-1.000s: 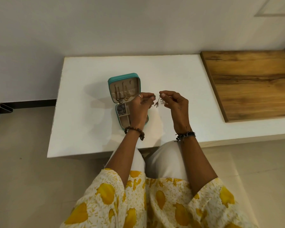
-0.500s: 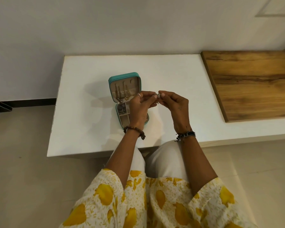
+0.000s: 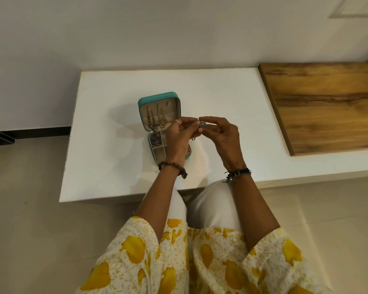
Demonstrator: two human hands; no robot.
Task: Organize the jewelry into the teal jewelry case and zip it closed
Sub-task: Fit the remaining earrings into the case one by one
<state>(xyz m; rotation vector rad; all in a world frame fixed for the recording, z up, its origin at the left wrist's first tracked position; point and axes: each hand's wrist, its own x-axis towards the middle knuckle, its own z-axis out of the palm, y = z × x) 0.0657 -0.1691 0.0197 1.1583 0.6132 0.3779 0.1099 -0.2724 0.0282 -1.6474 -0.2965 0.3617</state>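
Note:
The teal jewelry case (image 3: pixel 159 97) lies open on the white table (image 3: pixel 106 145), its lid propped up with several chains hanging inside. Small silver pieces fill a compartment of its base (image 3: pixel 156 139). Both hands are raised above the table just right of the case. My left hand (image 3: pixel 180 137) and my right hand (image 3: pixel 222 134) meet at the fingertips, pinching a small silver earring (image 3: pixel 202 123) between them. A bit of it dangles below the left fingers. My left hand hides the right side of the case's base.
A wooden board (image 3: pixel 327 107) covers the right part of the table. A white wall rises behind the table. My knees in white trousers sit against the table's front edge, above a tiled floor.
The hands came together: a second ago they held the jewelry apart with a piece dangling between them, now the fingertips touch around it.

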